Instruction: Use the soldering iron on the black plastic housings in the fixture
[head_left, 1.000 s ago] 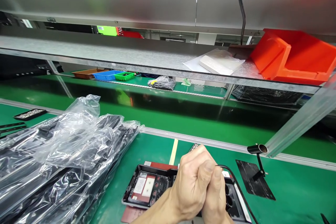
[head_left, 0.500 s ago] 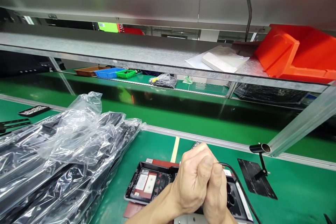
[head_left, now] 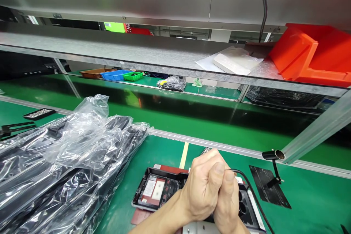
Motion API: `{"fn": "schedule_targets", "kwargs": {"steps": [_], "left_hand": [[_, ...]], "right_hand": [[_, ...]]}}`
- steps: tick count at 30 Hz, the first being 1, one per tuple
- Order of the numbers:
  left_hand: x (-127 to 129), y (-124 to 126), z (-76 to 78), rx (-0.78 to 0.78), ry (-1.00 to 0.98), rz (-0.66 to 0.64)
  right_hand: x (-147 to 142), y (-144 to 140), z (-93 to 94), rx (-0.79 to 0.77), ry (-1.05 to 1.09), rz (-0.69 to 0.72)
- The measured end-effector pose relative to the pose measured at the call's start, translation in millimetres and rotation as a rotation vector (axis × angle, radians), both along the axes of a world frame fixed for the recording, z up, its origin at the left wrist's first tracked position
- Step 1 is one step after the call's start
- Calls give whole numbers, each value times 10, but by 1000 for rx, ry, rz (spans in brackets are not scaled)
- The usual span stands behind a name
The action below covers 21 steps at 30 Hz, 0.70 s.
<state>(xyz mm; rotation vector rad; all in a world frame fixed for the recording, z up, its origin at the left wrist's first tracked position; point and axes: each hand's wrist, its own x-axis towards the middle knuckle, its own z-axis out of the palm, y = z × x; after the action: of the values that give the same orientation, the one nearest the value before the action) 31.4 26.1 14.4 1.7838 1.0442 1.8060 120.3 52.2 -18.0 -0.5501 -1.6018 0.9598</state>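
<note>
My left hand [head_left: 201, 186] and my right hand [head_left: 227, 201] are clasped together over a black plastic device shell [head_left: 159, 190] that lies on a red mat [head_left: 170, 170] on the green bench. Both fists are closed around a small item from which a thin black cable [head_left: 255, 199] runs off to the lower right. A dark tip [head_left: 205, 150] sticks out above my left knuckles. The item itself is hidden inside my fingers. The shell's open inside shows white labels and round holes.
A heap of black parts in clear plastic bags [head_left: 68, 164] fills the left. A small black stand with a metal tube [head_left: 272, 168] stands to the right. Beyond runs a green conveyor [head_left: 192, 117]. The shelf above carries a red bin [head_left: 309, 55] and a white packet [head_left: 233, 62].
The view has shifted slightly, so everything sits a little further right and lower. My clasped hands stay over the shell in the same grip.
</note>
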Motion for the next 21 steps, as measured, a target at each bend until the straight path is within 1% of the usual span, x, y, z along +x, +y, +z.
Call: {"fn": "schedule_targets", "kwargs": {"steps": [3,6,13,18,21], "left_hand": [[-2,3,1,-2,-4,0],[-2,3,8,6,1,-1],[0,4,9,-1,7,4],[-2,8,5,3,0,4],[-4,3,12,2,0,-1]], "right_hand": [[-4,-3,41,13,-12,17],[-9,-9,78,42,-17,2],[-9,5,58,68,-19,3],[-7,-13,87,25,-40,38],[-2,-15,88,20,-47,-2]]}}
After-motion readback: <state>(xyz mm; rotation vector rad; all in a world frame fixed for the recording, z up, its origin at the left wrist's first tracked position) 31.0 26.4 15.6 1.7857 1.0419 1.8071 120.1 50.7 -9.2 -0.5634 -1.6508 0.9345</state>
